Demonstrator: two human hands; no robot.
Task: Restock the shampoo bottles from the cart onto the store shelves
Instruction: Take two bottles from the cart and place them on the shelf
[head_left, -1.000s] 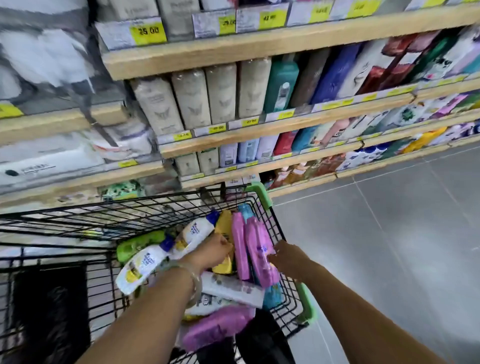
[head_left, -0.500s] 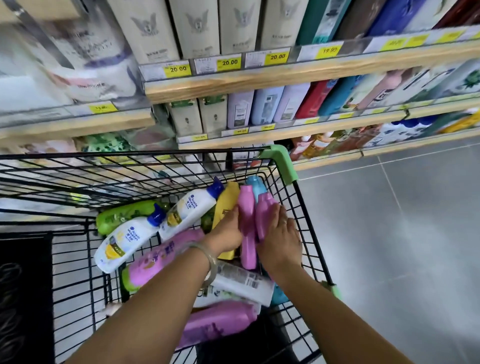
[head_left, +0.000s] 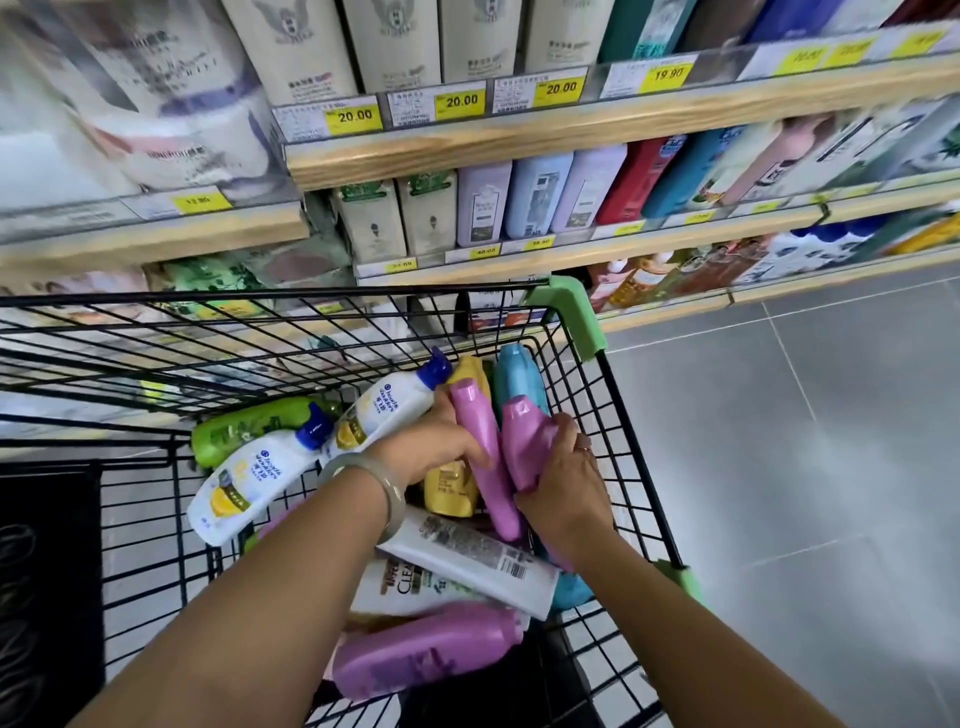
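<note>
Centre frame in the black wire cart (head_left: 260, 298), left hand (head_left: 431, 452) grips one slim pink plastic bottle (head_left: 483, 447) (right hand (head_left: 569, 488) grips another pink bottle (head_left: 527, 441)).

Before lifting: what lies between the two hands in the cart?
In the head view, the left pink bottle and right pink bottle, side by side; the left hand grips one, the right hand the other.

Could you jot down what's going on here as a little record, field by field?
place: store aisle, wire cart beside stocked shelves
left hand: grips first pink bottle
right hand: grips second pink bottle
also in cart: white bottle, green bottle, yellow bottle, blue bottle
stage: pink bottles not yet lifted out
</note>
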